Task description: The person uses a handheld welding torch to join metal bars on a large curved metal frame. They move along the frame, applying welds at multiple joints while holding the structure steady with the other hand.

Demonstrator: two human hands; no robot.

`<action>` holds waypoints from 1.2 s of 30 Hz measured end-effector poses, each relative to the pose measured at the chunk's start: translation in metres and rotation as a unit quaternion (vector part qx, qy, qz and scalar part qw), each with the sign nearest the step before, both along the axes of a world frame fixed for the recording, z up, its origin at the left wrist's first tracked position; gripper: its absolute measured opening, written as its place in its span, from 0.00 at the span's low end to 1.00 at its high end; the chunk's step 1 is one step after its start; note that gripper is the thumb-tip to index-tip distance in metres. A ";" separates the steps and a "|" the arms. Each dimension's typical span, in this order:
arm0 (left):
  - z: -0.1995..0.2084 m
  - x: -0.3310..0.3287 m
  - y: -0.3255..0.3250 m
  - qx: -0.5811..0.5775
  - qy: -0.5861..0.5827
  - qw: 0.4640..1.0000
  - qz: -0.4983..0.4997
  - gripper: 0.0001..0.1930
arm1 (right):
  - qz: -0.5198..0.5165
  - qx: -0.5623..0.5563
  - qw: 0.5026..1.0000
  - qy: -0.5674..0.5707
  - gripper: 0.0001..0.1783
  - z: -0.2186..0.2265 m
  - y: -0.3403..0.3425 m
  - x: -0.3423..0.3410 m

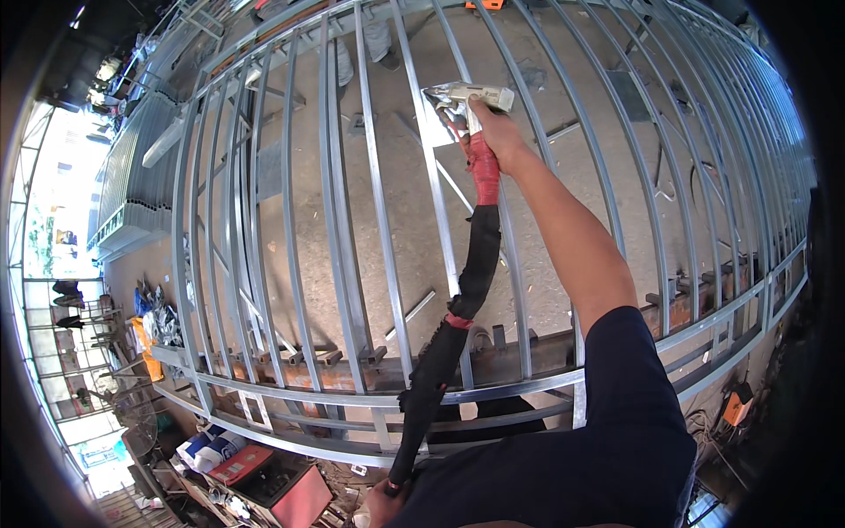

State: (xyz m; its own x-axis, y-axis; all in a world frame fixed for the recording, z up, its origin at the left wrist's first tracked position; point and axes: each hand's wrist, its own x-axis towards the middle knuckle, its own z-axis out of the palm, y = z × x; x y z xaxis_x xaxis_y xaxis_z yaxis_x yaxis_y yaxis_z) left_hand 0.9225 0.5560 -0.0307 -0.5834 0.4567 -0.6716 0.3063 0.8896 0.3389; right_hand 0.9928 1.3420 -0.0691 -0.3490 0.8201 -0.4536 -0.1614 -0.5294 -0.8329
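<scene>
My right hand (495,132), at the far end of my stretched arm, is closed round the grip of a white pistol-shaped welding gun (482,93). The gun's nozzle points left, at a bright bar of the metal frame (378,189); whether it touches cannot be made out. Red wrapping covers the lower grip, and from it a thick black-sleeved cable (480,255) runs down toward my body. At the bottom edge my left hand (382,505), partly cut off, is wrapped round that cable.
The frame's parallel bars span the view above a brown floor (422,246). Stacked metal profiles (136,189) lie at the left. Nearer, a red box-like cabinet (299,502) stands beside white-and-blue containers (216,449). Another person's legs (378,40) show beyond the bars. An orange object (738,405) lies right.
</scene>
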 end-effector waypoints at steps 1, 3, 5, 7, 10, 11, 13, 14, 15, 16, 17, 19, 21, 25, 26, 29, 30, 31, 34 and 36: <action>-0.002 0.004 -0.001 -0.005 -0.002 1.000 0.017 0.16 | 0.003 0.005 1.000 0.005 0.30 -0.001 0.002 0.000; 0.000 0.011 0.013 -0.013 -0.007 0.999 0.051 0.17 | -0.004 0.010 1.000 0.004 0.31 -0.007 0.008 0.001; -0.005 0.014 0.012 -0.016 0.001 1.000 0.025 0.17 | -0.001 0.019 1.000 -0.001 0.32 -0.010 0.011 0.001; -0.005 0.018 0.010 -0.032 0.009 0.999 0.012 0.18 | 0.014 0.032 0.999 -0.009 0.32 -0.008 0.012 0.003; 0.006 0.024 0.030 -0.071 0.020 0.997 0.004 0.20 | 0.038 0.021 0.999 -0.007 0.31 0.002 0.011 0.006; 0.010 0.027 0.037 -0.084 0.024 0.996 0.002 0.21 | 0.044 0.008 0.999 -0.008 0.31 0.006 0.009 0.007; 0.019 0.028 0.047 -0.112 0.024 0.993 0.004 0.23 | 0.054 -0.017 0.998 -0.009 0.31 0.013 0.006 0.007; 0.021 0.028 0.051 -0.124 0.020 0.992 0.010 0.23 | 0.052 -0.024 0.998 -0.009 0.30 0.014 0.006 0.007; 0.024 0.028 0.054 -0.137 0.017 0.990 0.016 0.23 | 0.050 -0.032 0.998 -0.009 0.29 0.015 0.006 0.005; 0.026 0.029 0.056 -0.133 0.008 0.991 0.033 0.23 | 0.049 -0.039 0.998 -0.009 0.29 0.015 0.006 0.004; 0.028 0.029 0.058 -0.129 0.000 0.990 0.050 0.23 | 0.050 -0.039 0.998 -0.006 0.29 0.014 0.007 0.004; 0.030 0.030 0.059 -0.122 -0.002 0.990 0.064 0.23 | 0.053 -0.038 0.998 0.000 0.29 0.012 0.007 0.002; 0.027 0.027 0.059 -0.117 0.008 0.991 0.056 0.24 | 0.051 -0.039 0.998 0.000 0.29 0.010 0.007 0.003; 0.015 0.028 0.043 -0.126 0.031 0.991 0.032 0.25 | 0.052 -0.045 0.998 0.001 0.30 0.006 0.007 0.000; 0.013 0.027 0.042 -0.133 0.032 0.990 0.025 0.25 | 0.054 -0.045 0.998 0.004 0.29 0.005 0.007 0.000; 0.013 0.027 0.042 -0.139 0.028 0.989 0.033 0.25 | 0.057 -0.043 0.997 0.008 0.29 0.004 0.006 0.000; 0.014 0.027 0.043 -0.139 0.026 0.989 0.040 0.26 | 0.057 -0.042 0.997 0.008 0.29 0.004 0.005 0.000; 0.013 0.026 0.041 -0.144 0.013 0.988 0.056 0.26 | 0.057 -0.040 0.998 0.008 0.29 0.005 0.005 0.000; 0.006 0.023 0.031 -0.150 -0.014 0.984 0.092 0.26 | 0.064 -0.041 0.997 0.010 0.28 0.005 0.004 0.002; 0.003 0.023 0.028 -0.139 -0.017 0.985 0.099 0.26 | 0.066 -0.040 0.997 0.009 0.28 0.008 0.003 0.003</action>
State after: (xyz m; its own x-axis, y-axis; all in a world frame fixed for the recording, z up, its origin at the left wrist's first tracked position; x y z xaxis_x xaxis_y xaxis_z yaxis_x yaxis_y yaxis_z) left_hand 0.9459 0.5835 -0.0277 -0.6176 0.1324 -0.7753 0.1105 0.9906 0.0812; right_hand 0.9960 1.3448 -0.0615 -0.4605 0.7280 -0.5080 -0.0994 -0.6109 -0.7854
